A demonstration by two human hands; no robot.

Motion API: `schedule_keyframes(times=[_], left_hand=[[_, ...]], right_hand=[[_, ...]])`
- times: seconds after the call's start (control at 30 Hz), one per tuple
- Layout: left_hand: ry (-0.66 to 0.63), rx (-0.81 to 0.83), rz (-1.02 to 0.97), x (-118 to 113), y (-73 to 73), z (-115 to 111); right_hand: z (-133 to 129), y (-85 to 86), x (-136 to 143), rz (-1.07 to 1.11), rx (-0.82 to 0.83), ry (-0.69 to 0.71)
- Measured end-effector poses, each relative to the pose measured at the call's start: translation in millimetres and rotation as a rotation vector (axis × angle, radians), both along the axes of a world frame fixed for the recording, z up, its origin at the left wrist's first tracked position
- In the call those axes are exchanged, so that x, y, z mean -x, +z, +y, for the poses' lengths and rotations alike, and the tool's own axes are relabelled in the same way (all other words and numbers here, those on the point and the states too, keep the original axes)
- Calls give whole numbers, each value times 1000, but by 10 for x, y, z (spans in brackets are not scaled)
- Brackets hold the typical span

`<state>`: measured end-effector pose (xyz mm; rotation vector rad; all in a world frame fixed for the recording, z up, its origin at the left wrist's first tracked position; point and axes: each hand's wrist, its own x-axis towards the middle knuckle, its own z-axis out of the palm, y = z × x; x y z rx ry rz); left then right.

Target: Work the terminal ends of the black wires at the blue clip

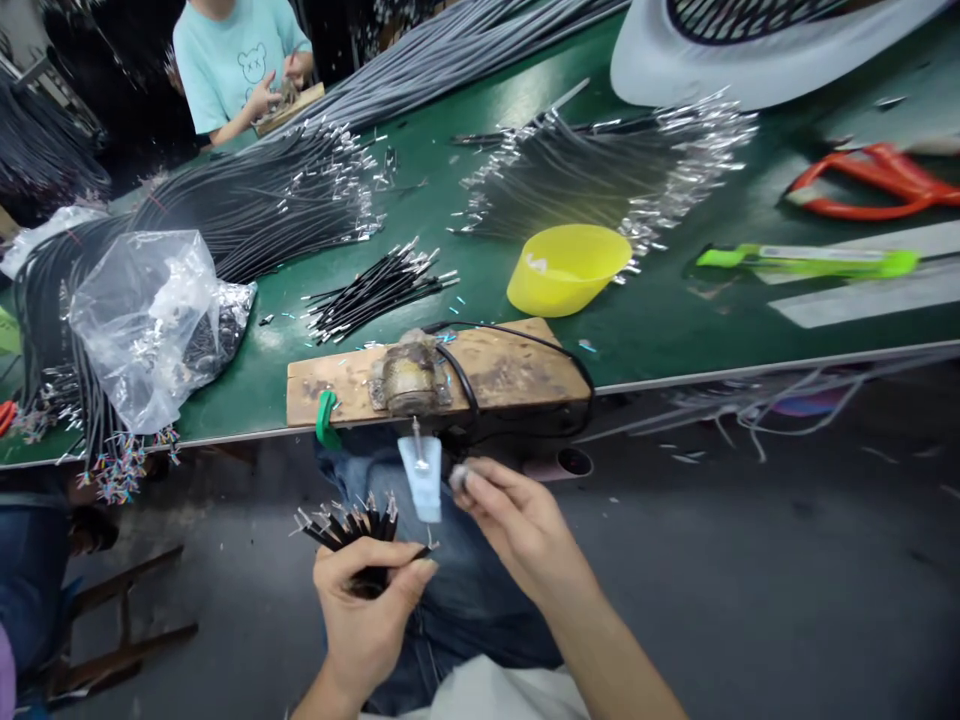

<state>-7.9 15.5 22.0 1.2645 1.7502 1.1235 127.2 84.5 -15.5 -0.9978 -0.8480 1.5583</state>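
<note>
Wrapped round a bundle of black cables (358,522) is my left hand (369,610), its thumb and forefinger pinching one cable whose bare end points up. My right hand (517,520) pinches a small grey lump (459,478) just right of a light blue piece (424,480). That blue piece hangs on the thin shaft of a small motor (412,375). The motor sits on a wooden board (510,372) at the table's front edge. The held cable's end lies just below the blue piece; whether they touch is unclear.
On the green table (480,350) lie short black cables (379,292), a yellow ring (570,268), long cable bundles (277,195), a plastic bag (150,320), a green cutter (810,262) and orange-handled scissors (877,182). A person (236,65) works across the table. A wooden stool (124,620) stands lower left.
</note>
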Motion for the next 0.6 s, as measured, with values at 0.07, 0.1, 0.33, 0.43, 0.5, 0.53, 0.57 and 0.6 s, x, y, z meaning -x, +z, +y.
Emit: schedule_keyframes(times=[0.07, 0.1, 0.33, 0.43, 0.5, 0.53, 0.57, 0.6], left_hand=[[-13, 30, 45, 7, -52, -19], [-26, 39, 62, 6, -77, -25], [-143, 53, 142, -65, -135, -69], [-136, 81, 145, -79, -100, -83], [-95, 82, 114, -84, -85, -90], [-61, 78, 97, -89, -82, -94], [-23, 69, 83, -97, -83, -101], [14, 61, 71, -107, -87, -108]], right_hand=[[-125, 64, -27, -179, -183, -103], [-186, 104, -24, -265, -301, -129], [-358, 244, 162, -555, -743, -48], [-321, 221, 185, -538, -696, -29], [-308, 206, 184, -551, -677, -67], [-307, 200, 185, -553, -674, -100], [-310, 192, 189, -541, -675, -133], [-315, 183, 195, -510, -671, -156]])
